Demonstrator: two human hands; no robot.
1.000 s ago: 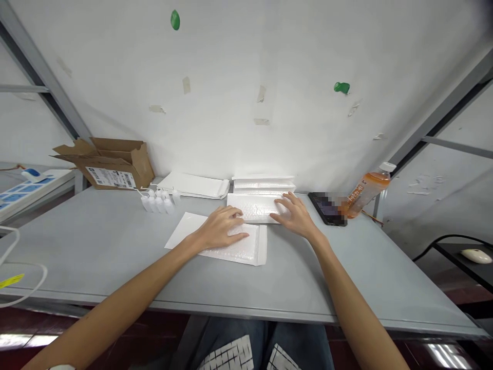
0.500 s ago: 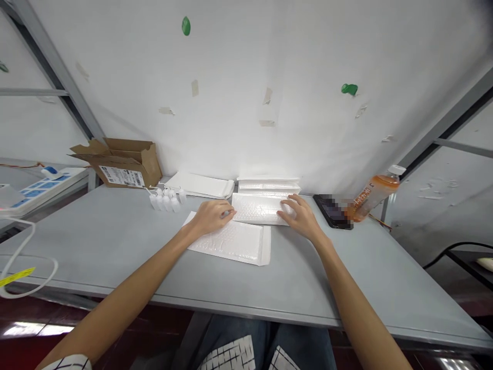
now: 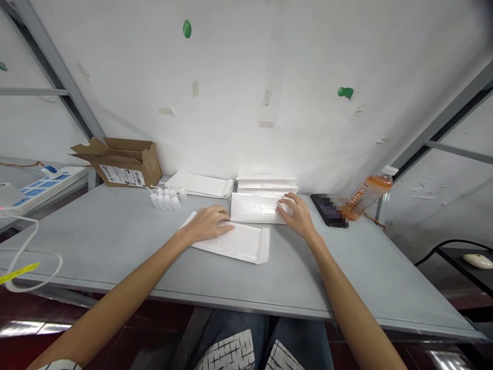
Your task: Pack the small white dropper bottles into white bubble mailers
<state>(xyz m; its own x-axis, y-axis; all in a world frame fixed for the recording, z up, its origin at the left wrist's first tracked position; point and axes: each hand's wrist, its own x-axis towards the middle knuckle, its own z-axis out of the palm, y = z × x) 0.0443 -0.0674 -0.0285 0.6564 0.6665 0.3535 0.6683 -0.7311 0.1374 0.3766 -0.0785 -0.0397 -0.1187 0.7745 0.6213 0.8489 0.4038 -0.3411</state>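
Note:
A white bubble mailer [image 3: 242, 244] lies flat on the grey table, its flap end pointing right. My left hand [image 3: 210, 223] rests on its upper left part, fingers extended and thumb apart. Just behind it lies another white bubble mailer [image 3: 254, 208]. My right hand [image 3: 296, 213] is at that mailer's right end, with fingers spread and bent over it. More white mailers [image 3: 267, 184] stand stacked against the wall behind, and a flat white mailer stack [image 3: 198, 184] lies to their left.
Small white dropper bottles [image 3: 167, 199] stand left of my left hand. Farther left are an open cardboard box [image 3: 123, 162] and a power strip [image 3: 46, 187]. A black phone [image 3: 327, 210] and an orange drink bottle [image 3: 370, 195] are at the right.
My left hand has come slightly nearer and down off the back mailer's left edge onto the front mailer, its fingers now flatter. My right hand has barely moved.

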